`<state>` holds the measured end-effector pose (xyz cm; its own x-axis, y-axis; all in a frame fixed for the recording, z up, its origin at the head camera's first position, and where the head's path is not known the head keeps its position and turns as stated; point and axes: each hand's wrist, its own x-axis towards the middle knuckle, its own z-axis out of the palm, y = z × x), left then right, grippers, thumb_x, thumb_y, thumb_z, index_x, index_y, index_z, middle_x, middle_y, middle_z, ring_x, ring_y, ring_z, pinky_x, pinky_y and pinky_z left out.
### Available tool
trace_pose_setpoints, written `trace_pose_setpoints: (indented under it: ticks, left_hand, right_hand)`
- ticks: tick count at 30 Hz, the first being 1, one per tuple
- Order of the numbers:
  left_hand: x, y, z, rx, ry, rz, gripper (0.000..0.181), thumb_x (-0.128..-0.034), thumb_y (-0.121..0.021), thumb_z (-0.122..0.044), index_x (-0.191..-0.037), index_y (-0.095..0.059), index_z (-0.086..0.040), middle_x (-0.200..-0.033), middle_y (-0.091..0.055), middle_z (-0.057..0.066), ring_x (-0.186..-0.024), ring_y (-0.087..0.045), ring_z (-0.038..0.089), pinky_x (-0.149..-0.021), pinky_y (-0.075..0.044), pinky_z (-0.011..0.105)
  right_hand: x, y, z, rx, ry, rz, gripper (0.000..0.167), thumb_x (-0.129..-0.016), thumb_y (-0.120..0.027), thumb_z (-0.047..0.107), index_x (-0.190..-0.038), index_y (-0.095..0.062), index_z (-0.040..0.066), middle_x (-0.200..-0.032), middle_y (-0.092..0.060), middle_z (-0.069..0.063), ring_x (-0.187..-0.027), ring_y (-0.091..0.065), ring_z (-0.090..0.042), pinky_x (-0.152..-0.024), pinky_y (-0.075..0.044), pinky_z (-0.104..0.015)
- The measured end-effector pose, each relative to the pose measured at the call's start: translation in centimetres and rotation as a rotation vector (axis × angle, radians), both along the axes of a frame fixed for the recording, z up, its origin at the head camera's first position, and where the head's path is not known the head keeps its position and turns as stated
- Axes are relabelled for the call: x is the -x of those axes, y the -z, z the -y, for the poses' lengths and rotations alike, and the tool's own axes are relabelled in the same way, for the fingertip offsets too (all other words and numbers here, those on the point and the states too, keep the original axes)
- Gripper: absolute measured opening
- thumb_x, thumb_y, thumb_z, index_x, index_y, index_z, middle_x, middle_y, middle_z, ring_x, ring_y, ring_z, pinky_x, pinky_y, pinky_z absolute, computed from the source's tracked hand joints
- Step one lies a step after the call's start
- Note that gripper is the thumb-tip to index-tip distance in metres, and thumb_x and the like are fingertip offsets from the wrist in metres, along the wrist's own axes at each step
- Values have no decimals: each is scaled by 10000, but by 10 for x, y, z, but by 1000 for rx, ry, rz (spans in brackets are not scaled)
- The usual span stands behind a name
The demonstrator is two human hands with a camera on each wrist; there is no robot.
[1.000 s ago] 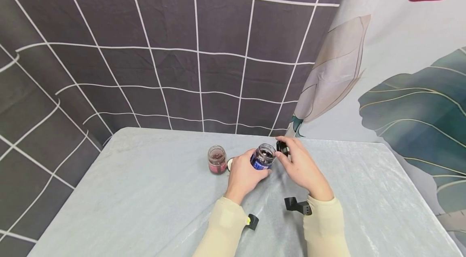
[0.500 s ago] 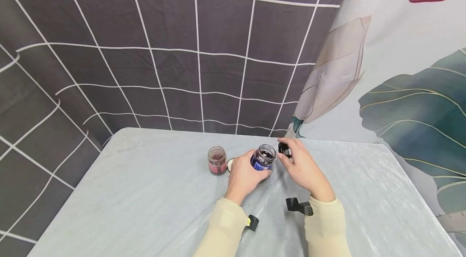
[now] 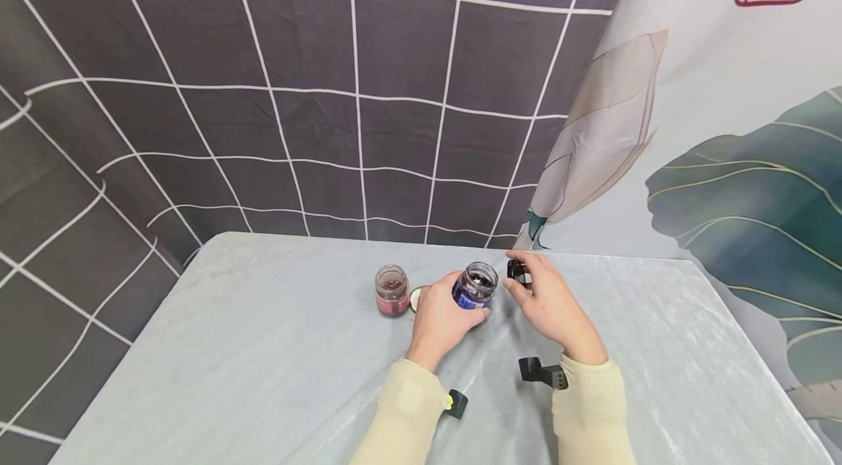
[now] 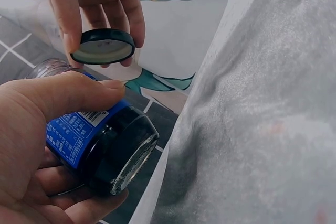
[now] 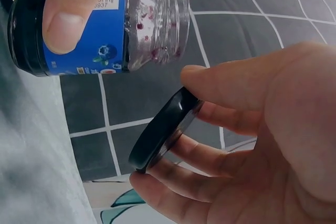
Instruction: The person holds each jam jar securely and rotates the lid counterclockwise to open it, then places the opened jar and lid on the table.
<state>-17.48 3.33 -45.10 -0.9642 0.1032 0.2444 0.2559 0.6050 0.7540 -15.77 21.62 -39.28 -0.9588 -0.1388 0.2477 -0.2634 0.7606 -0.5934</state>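
My left hand [image 3: 442, 319] grips a glass jam jar [image 3: 475, 285] round its blue label, which shows blueberries in the right wrist view. The jar's mouth is uncovered, and dark contents fill its lower part. Just to the right of the jar, my right hand [image 3: 551, 304] pinches a black lid [image 5: 163, 129] by its rim between thumb and fingers. The lid is tilted and apart from the jar. In the left wrist view the pale inner side of the lid [image 4: 104, 50] shows. Left of my left hand stands a second, uncovered jar [image 3: 392, 291] with reddish contents.
A pale-lined lid [image 3: 415, 297] lies between the reddish jar and my left hand, partly hidden by the hand. Grey cloth covers the table [image 3: 276, 348]. Behind it hangs a dark grid-patterned curtain [image 3: 296, 121], with a leaf-printed cloth [image 3: 723, 194] at the right.
My right hand has drifted slightly to the right with the black lid, a little farther from the jar. The left hand and its jar stay in nearly the same place.
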Motion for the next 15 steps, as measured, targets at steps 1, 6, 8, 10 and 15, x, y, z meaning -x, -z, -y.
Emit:
trace_pose_setpoints:
  ticks: [1,6,8,10,15]
  left_hand:
    - [0,0,0,1,1,3,529,-660,-897,-335,-1138,-729,-182,-971,-750,-37,-836,-679,156,-763,-500,338]
    - [0,-2,-1,-7,7,10,530,-663,-895,-333,-1140,-726,-176,-968,-746,-37,-839,-675,158,-768,-510,341]
    - [0,-2,-1,-9,8,8,534,-662,-895,-333,-1142,-725,-175,-970,-746,-36,-843,-677,161,-769,-512,341]
    - [0,-1,0,-6,7,4,532,-660,-894,-337,-1140,-725,-178,-969,-747,-39,-842,-678,160,-768,-508,338]
    - [-1,-1,-1,-7,6,3,521,-662,-892,-337,-1129,-723,-178,-966,-746,-42,-843,-678,157,-779,-508,343]
  right_hand:
    - [0,0,-1,1,4,1,444,-968,-634,77,-1385,-519,-23,-1334,-524,-293,-1054,-616,-396,-884,-523,-531]
    - [-1,-3,-4,10,9,4,444,-965,-641,77,-1376,-520,-36,-1313,-535,-294,-1087,-611,-413,-886,-529,-531]
    - [-1,-3,-4,8,7,4,445,-961,-646,76,-1371,-521,-43,-1312,-534,-299,-1082,-615,-418,-883,-530,-533]
    - [-1,-3,-4,6,5,5,449,-958,-650,77,-1370,-521,-47,-1305,-531,-303,-1068,-623,-419,-884,-530,-534]
    - [-2,-1,-5,19,8,18,460,-959,-650,79,-1381,-513,-46,-1315,-512,-313,-1023,-648,-421,-888,-531,-534]
